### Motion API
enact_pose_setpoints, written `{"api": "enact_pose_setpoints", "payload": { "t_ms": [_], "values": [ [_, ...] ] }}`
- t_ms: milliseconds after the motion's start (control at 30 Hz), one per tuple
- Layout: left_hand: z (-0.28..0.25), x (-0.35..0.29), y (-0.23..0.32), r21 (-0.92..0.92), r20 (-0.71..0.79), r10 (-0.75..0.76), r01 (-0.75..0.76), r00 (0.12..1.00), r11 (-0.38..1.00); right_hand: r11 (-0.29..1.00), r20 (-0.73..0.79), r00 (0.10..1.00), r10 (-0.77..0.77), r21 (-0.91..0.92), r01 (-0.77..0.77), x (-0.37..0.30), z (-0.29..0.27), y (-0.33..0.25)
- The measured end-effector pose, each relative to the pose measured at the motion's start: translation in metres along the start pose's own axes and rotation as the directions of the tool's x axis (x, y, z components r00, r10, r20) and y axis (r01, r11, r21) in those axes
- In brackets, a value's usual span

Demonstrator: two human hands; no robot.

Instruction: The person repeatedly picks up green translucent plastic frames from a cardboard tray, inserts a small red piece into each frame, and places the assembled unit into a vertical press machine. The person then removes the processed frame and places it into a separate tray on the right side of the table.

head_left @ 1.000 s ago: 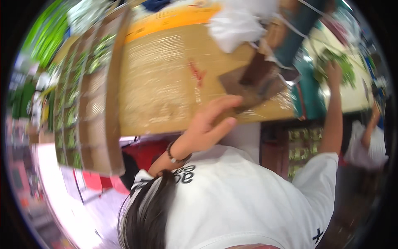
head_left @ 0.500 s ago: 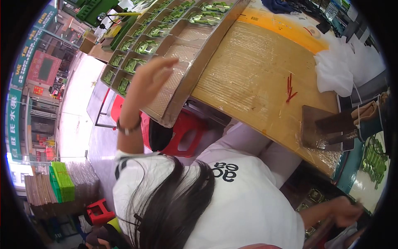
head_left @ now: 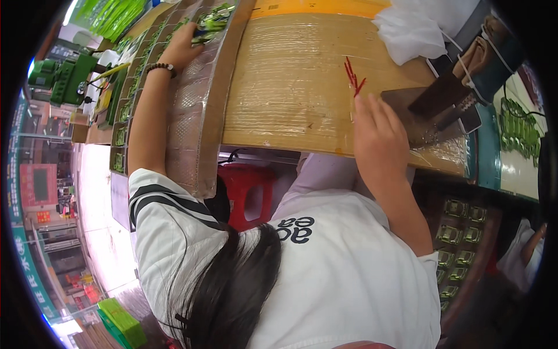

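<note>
Film (head_left: 273, 116), clear and creased, covers the tan tabletop (head_left: 296, 58) in front of you in the head view, with an orange strip (head_left: 314, 8) along its far edge and red marks (head_left: 353, 78) toward the right. A crumpled white bag (head_left: 412, 32) lies at the far right, beyond a flat metal plate (head_left: 410, 110). A green machine (head_left: 64, 78) stands off to your left, and a red stool (head_left: 250, 192) shows under the table edge. Another person's forearm (head_left: 532, 247) comes in at the right rim.

The cardboard tray (head_left: 212, 116) runs along your left side, split into long rows. Green pieces (head_left: 218, 22), glossy and loosely heaped, sit at the far end of its nearest row; the near stretch of that row shows bare, textured lining. More small green parts fill the narrow compartments beyond.

Your left arm stretches over the tray, a dark beaded bracelet (head_left: 158, 68) at the wrist, and your left hand (head_left: 183, 46) is right beside the green pieces; you cannot tell from here whether its fingers grip any. Your right hand (head_left: 381, 131) is open and empty, palm down over the tabletop, its fingers extended toward the red marks.
</note>
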State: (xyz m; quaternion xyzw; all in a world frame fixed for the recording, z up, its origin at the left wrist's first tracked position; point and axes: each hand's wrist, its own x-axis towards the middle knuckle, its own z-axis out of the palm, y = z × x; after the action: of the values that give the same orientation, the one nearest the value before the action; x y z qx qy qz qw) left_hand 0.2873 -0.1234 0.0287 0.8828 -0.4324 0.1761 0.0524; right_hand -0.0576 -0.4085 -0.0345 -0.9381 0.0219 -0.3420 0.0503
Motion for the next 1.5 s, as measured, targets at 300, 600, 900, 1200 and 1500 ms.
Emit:
{"api": "enact_pose_setpoints", "payload": {
  "t_ms": [300, 600, 900, 1200, 1500],
  "values": [
    [-0.114, -0.068, 0.124, -0.424, -0.277, -0.424, 0.286, 0.862, 0.859, 1.0, 0.056, 0.998, -0.012, -0.021, 0.013, 0.016, 0.029, -0.009],
    [-0.091, -0.162, 0.258, -0.981, -0.034, -0.027, -0.039, 0.999, -0.19, 0.993, 0.041, 0.994, 0.106, 0.056, -0.108, 0.02, 0.02, -0.009],
    [0.012, -0.071, 0.296, -0.669, 0.235, -0.213, -0.001, 0.948, -0.743, 0.99, 0.153, 0.987, 0.047, 0.126, -0.067, 0.013, 0.008, 0.001],
    [0.037, -0.069, 0.287, -0.467, 0.22, -0.037, 0.072, 0.975, -0.881, 0.826, 0.156, 0.956, 0.248, 0.481, -0.293, 0.019, -0.01, -0.001],
    [0.032, -0.077, 0.289, -0.534, 0.209, -0.112, 0.017, 0.971, -0.845, 0.674, 0.35, 0.899, 0.265, 0.599, -0.432, 0.012, -0.028, -0.005]
  ]
}}
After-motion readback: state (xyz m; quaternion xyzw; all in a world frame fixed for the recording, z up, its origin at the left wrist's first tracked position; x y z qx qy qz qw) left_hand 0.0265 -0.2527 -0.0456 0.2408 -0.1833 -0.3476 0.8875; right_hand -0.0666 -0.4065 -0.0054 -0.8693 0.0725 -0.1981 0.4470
